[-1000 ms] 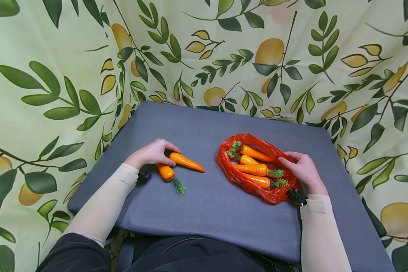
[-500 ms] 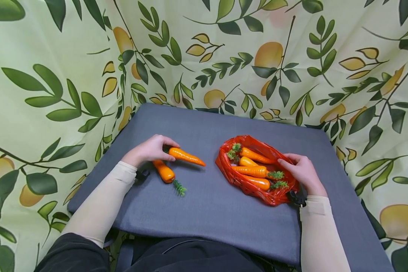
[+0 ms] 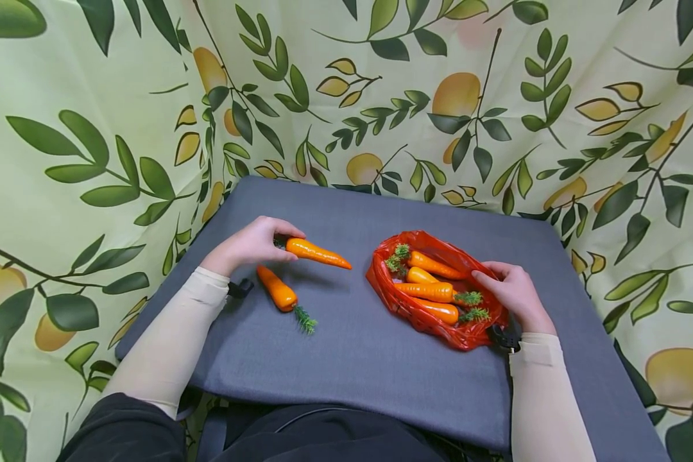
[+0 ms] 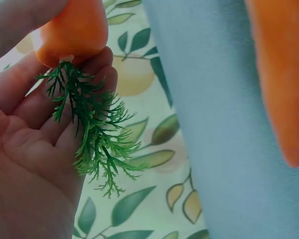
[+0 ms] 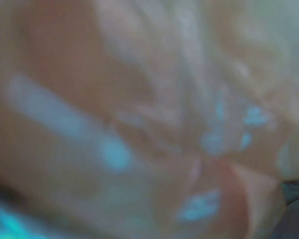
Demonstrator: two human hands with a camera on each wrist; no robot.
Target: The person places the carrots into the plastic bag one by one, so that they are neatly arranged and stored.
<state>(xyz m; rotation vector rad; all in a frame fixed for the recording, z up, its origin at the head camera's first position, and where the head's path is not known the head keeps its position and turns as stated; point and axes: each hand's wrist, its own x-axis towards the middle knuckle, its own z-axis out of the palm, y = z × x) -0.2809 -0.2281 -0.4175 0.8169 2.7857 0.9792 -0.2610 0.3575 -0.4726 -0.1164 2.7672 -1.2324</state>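
My left hand (image 3: pixel 258 244) pinches a shiny orange carrot (image 3: pixel 319 253) by its thick end, its tip pointing right, above the table. In the left wrist view its green fronds (image 4: pixel 97 129) hang down over the palm. Below that hand, a second carrot (image 3: pixel 278 290) lies on the table with its greens toward me. At the right, my right hand (image 3: pixel 518 294) grips the edge of an open red plastic bag (image 3: pixel 393 298). Several carrots (image 3: pixel 427 292) with green tops lie inside the bag. The right wrist view is a blur of bag plastic (image 5: pixel 139 109).
The grey cloth-covered table (image 3: pixel 335 366) carries everything. Behind and to the sides hangs a leaf-and-fruit patterned curtain (image 3: pixel 404 83). A dark wrist strap piece (image 3: pixel 240 289) sits under the left wrist, and another (image 3: pixel 505 335) beside the right.
My left hand has lifted its carrot up off the table, away from the second carrot, which now shows whole. The right hand and the bag have stayed put.
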